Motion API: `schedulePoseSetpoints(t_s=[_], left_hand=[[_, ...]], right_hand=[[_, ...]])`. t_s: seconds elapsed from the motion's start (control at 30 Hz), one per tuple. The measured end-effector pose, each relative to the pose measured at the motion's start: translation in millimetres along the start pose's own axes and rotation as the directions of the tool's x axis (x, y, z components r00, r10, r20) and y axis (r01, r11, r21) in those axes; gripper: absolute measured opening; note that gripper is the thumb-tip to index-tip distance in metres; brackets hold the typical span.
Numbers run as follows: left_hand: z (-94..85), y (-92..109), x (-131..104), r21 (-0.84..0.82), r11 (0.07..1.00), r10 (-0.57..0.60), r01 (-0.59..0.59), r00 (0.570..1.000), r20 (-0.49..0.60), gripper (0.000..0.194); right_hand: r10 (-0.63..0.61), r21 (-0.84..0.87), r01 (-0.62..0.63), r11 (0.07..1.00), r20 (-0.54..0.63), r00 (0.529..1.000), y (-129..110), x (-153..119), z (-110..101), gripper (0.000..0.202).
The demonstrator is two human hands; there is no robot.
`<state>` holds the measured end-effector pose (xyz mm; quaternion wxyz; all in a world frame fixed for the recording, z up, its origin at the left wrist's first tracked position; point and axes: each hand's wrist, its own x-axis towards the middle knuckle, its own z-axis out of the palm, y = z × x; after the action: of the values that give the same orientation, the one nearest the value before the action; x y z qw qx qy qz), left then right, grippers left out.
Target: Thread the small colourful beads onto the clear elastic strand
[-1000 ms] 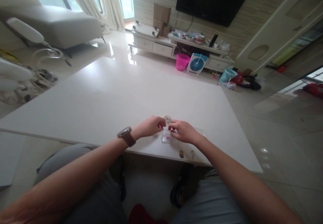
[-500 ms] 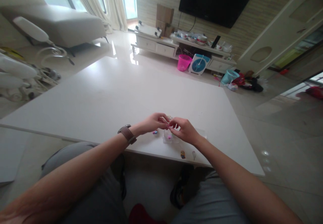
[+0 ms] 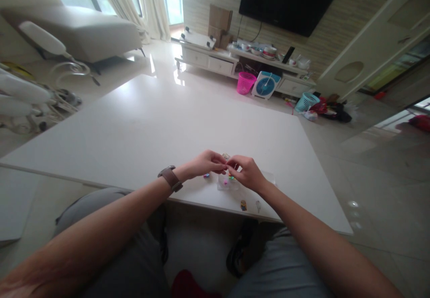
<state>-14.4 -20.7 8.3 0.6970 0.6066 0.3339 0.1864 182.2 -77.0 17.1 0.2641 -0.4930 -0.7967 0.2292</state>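
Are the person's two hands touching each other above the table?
Touching: in the head view the left hand and right hand meet at the fingertips, with no gap visible.

White table (image 3: 151,123), pink basket (image 3: 246,82) (blue fan (image 3: 266,84) beside)

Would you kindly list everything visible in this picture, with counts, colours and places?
table: one, white, in front of the person.
clear plastic bag: one, transparent, on the table under the right hand.
small beads: a few, pink, blue and green, on the table below the hands.
small charms: two, near the table's front edge.
television: one, black, on the far wall.
baskets: two, one pink, one teal, on the floor.
fan: one, blue and white, beside the pink basket.
cardboard boxes: brown, stacked by the cabinet.
sofa: one, grey-white, far left.
wristwatch: one, brown, left wrist.
left hand, right hand: fingertips meeting, pinching something too small to identify.
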Motion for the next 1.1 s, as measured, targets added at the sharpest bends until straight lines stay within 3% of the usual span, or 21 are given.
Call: schedulePoseSetpoints(t_s=[0.2, 0.47, 0.7, 0.93, 1.1], left_hand=[[0.9, 5.6, -3.0, -0.001, 0.999, -0.044, 0.044, 0.998, -0.048, 0.029], [-3.3, -1.3, -1.3, 0.236, 0.966, -0.101, 0.103, 0.995, -0.019, 0.025], [-3.1, -4.0, 2.1, 0.279, 0.960, 0.022, 0.020, 0.989, -0.147, 0.019], [-3.7, -4.9, -0.6, 0.323, 0.946, 0.048, 0.005, 0.987, -0.156, 0.014], [-6.0, -9.3, 0.4, 0.324, 0.946, 0.061, -0.007, 0.985, -0.159, 0.012]], right_hand=[[-0.035, -0.025, 0.035, 0.999, -0.009, 0.999, 1.5, 1.7, 0.1, 0.010], [-0.044, -0.115, 0.052, 0.992, 0.071, 0.997, 4.9, 0.8, 3.8, 0.009], [-0.069, -0.190, 0.127, 0.973, 0.287, 0.956, 6.7, -2.1, 9.4, 0.010], [0.007, -0.355, 0.145, 0.924, 0.393, 0.919, 8.5, 0.2, 26.4, 0.015], [0.050, -0.462, 0.157, 0.873, 0.405, 0.913, 6.6, 3.7, 30.6, 0.016]])
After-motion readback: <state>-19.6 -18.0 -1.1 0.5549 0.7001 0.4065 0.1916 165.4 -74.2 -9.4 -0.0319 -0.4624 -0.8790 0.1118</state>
